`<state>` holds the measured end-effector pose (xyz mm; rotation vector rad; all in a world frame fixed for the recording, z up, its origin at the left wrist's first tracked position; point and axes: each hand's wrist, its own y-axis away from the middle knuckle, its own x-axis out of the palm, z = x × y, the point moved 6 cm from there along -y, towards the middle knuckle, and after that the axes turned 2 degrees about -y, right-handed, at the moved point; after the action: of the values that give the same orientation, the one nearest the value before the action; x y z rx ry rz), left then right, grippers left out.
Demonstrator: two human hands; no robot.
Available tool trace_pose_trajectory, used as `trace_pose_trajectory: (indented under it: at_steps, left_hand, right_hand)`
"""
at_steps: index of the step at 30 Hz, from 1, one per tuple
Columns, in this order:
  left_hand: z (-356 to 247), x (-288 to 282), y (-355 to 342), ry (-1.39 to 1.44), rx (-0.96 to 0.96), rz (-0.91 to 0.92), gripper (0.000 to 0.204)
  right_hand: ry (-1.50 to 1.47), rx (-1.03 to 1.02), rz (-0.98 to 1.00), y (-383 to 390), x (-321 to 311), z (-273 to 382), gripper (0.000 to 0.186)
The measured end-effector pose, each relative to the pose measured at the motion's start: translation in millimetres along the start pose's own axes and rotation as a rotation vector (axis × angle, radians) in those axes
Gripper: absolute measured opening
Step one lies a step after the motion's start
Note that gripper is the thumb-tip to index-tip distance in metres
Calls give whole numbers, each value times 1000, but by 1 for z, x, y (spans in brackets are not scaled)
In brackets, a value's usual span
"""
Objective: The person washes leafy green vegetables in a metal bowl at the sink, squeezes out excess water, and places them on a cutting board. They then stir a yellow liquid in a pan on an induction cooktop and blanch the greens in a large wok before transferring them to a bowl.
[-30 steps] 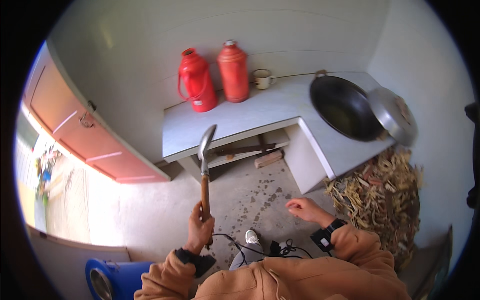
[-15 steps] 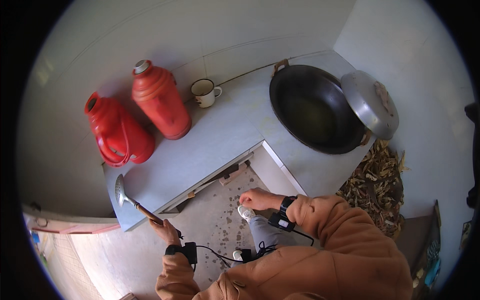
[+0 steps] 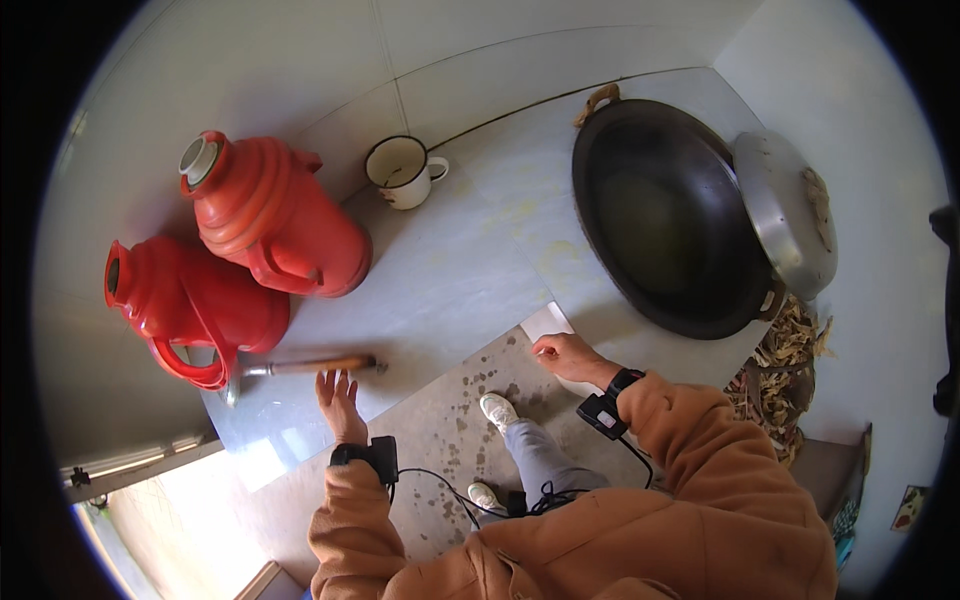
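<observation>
A skimmer with a perforated metal head and a wooden handle (image 3: 325,365) lies on the grey counter (image 3: 440,300), its head partly hidden by the handle of a red thermos flask (image 3: 215,300). My left hand (image 3: 341,408) is open at the counter's front edge, fingers spread, their tips just below the skimmer's handle and not wrapped round it. Loosely curled, my right hand (image 3: 568,358) hovers by the counter's inner corner, with nothing visible in its fingers.
A second red thermos flask (image 3: 285,220) stands behind the first. To its right is a white enamel mug (image 3: 398,180). A large dark wok (image 3: 660,220) is set in the right counter, with a metal lid (image 3: 790,215) leaning at its side. Dry husks (image 3: 785,380) are heaped below.
My left hand has let go of the skimmer, which now lies on the counter nearer the thermos flasks. The view has moved closer to the counter. My right hand stays curled.
</observation>
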<state>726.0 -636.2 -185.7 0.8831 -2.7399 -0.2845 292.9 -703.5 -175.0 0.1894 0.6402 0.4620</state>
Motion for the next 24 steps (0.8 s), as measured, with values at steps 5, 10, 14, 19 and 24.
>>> trace_pose_trajectory:
  at_steps: [5, 10, 14, 19, 24]
  left_hand:
    - [-26, -40, 23, -41, 56, -111, 58]
    - [-48, -47, 93, -83, -27, -139, 50]
    - [-40, -16, 158, 10, -33, 63, 45]
    - [-43, -6, 245, -42, -110, 111, 41]
    - [-57, 54, 305, -75, -106, 105, 39]
  right_hand:
    - [-83, -203, 81, 5, 21, 21, 18]
    - [-164, -145, -41, 65, 0, 12, 17]
    - [-138, -40, -232, 177, -73, -12, 17]
    - [5, -10, -575, 331, -192, -44, 17]
    - [-61, 83, -929, 408, -350, -127, 21]
